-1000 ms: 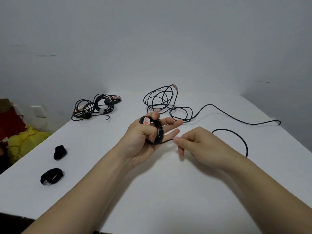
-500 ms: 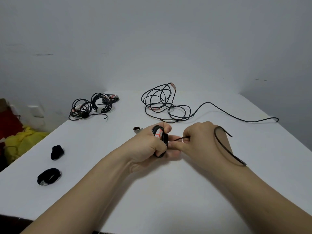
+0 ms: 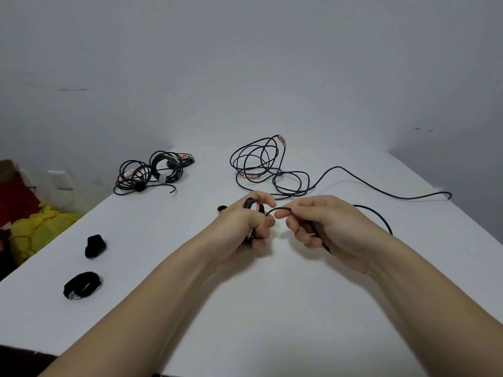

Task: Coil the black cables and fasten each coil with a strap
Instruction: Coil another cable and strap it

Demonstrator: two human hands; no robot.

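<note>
Left hand [image 3: 239,227] grips the small coil [image 3: 251,205]; right hand [image 3: 329,227] pinches the trailing cable [image 3: 280,208] — slack tension may let turns spring loose

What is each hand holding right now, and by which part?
Left hand grips the small black coil around its wound turns. Right hand pinches the loose stretch of the same cable just beside the coil.

The left hand [image 3: 239,227] hides most of the coil [image 3: 251,205], fingers [image 3: 302,214] of the right hand [image 3: 334,227] cover a stretch of cable [image 3: 280,208], a ring [image 3: 221,208] shows only partly behind the left hand, and the writing on a label [image 3: 282,140] is too small to read.
</note>
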